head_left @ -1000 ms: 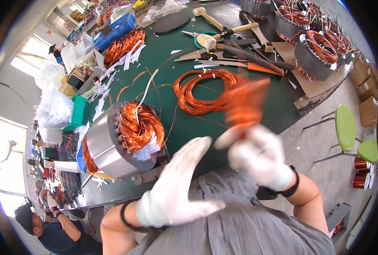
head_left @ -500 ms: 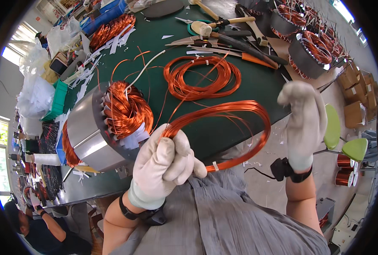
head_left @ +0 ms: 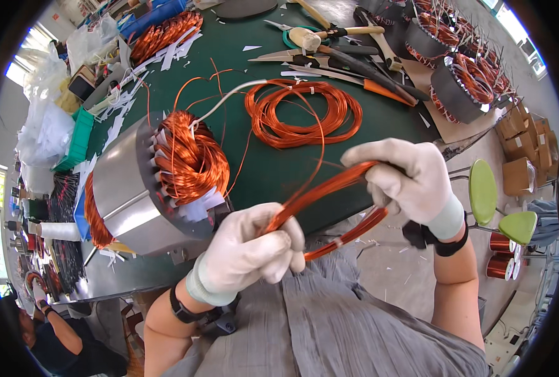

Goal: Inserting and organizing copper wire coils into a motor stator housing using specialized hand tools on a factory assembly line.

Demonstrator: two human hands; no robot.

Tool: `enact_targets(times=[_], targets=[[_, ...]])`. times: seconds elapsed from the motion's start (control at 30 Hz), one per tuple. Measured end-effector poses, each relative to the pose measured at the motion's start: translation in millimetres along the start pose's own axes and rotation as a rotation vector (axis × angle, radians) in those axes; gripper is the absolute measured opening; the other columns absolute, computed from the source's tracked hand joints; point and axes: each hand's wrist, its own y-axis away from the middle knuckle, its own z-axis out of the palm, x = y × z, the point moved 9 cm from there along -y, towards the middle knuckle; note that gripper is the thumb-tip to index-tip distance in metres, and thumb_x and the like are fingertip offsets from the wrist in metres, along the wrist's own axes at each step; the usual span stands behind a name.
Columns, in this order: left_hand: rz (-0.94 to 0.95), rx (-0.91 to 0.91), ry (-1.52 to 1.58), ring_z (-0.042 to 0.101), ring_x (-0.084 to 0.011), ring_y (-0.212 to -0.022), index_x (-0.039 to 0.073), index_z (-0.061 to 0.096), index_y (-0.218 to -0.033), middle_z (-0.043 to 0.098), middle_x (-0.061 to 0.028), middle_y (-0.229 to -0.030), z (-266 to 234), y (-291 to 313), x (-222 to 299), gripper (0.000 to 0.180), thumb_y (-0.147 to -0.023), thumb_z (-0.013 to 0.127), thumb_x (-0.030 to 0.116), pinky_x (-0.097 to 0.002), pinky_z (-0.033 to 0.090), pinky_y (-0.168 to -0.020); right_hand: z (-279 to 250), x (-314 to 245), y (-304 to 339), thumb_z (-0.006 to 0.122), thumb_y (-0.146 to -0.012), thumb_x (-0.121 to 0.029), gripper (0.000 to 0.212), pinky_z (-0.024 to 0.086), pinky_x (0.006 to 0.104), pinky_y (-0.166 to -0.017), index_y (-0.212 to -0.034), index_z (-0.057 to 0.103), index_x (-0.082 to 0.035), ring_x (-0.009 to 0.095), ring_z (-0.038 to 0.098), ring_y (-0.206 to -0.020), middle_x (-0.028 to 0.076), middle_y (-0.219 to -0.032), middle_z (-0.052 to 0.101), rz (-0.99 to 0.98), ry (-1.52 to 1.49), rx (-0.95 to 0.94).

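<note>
Both my hands wear white gloves and grip one loop of copper wire, a coil (head_left: pixel 320 191) held in front of my body. My left hand (head_left: pixel 254 245) is closed round its left side. The fingers and thumb of my right hand (head_left: pixel 411 179) pinch its upper right part. A small white tie binds the coil's lower strand. Left of my hands lies a motor stator (head_left: pixel 128 188), a steel cylinder with thick copper windings (head_left: pixel 191 157) bulging from its end. A white sleeve (head_left: pixel 229 99) covers a lead there. Another copper coil (head_left: pixel 301 116) lies flat beyond my hands.
Shears, mallets and an orange-handled knife (head_left: pixel 380 88) lie at the back of the green table (head_left: pixel 229 56). More wound stators (head_left: pixel 459 91) stand at far right. A green chair (head_left: pixel 484 191) and wire spools (head_left: pixel 501 264) are on the right. A co-worker (head_left: pixel 59 333) sits at lower left.
My right hand has come in from the right and taken hold of the coil. The loop has narrowed, and my left hand has shifted slightly right.
</note>
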Motion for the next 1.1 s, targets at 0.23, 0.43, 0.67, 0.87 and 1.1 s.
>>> enact_targets(times=[0.23, 0.43, 0.67, 0.87, 1.1], targets=[[0.068, 0.269, -0.170, 0.050, -0.0104, -0.063, -0.001, 0.061, -0.103, 0.060, -0.0045, -0.080, -12, 8, 5, 0.032, -0.106, 0.052, 0.030, -0.0262, 0.046, -0.066, 16, -29, -15, 0.070, -0.090, -0.020, 0.036, 0.053, 0.0266, -0.068, -0.122, 0.071, -0.002, 0.011, 0.064, -0.067, 0.008, -0.075, 0.068, -0.496, 0.361, -0.053], [0.111, 0.123, -0.551, 0.042, -0.0028, -0.063, -0.002, 0.061, -0.098, 0.055, 0.0013, -0.077, 11, -2, 11, 0.032, -0.105, 0.050, 0.027, -0.0210, 0.035, -0.058, 50, -28, -30, 0.068, -0.094, -0.024, 0.030, 0.048, 0.0221, -0.060, -0.099, 0.075, 0.004, 0.002, 0.058, -0.067, 0.006, -0.076, 0.071, 0.025, -0.156, -0.233], [0.094, 0.170, -0.534, 0.043, -0.0029, -0.063, -0.003, 0.063, -0.095, 0.055, 0.0017, -0.076, 16, -7, 17, 0.025, -0.101, 0.049, 0.016, -0.0211, 0.035, -0.057, 59, -46, -24, 0.069, -0.091, -0.021, 0.023, 0.048, 0.0279, -0.054, -0.085, 0.073, 0.000, 0.013, 0.064, -0.058, 0.009, -0.072, 0.069, -0.290, 0.124, -0.146], [0.200, 0.220, -0.491, 0.036, -0.0040, -0.054, -0.002, 0.061, -0.091, 0.053, -0.0004, -0.065, 4, 0, 32, 0.045, -0.107, 0.046, 0.036, -0.0239, 0.030, -0.051, 73, -20, -21, 0.058, -0.099, -0.036, 0.040, 0.050, 0.0301, -0.057, -0.084, 0.075, -0.004, 0.014, 0.064, -0.058, 0.011, -0.067, 0.067, 0.180, 0.177, -0.579], [0.179, -0.230, 0.218, 0.037, -0.0110, -0.046, 0.000, 0.059, -0.094, 0.040, 0.0035, -0.053, 20, 1, 25, 0.047, -0.101, 0.060, 0.047, -0.0297, 0.034, -0.050, 24, 10, -6, 0.074, -0.092, -0.030, 0.044, 0.036, 0.0288, -0.038, -0.086, 0.069, 0.014, 0.013, 0.050, -0.039, 0.011, -0.053, 0.059, 0.295, -0.706, -0.609]])
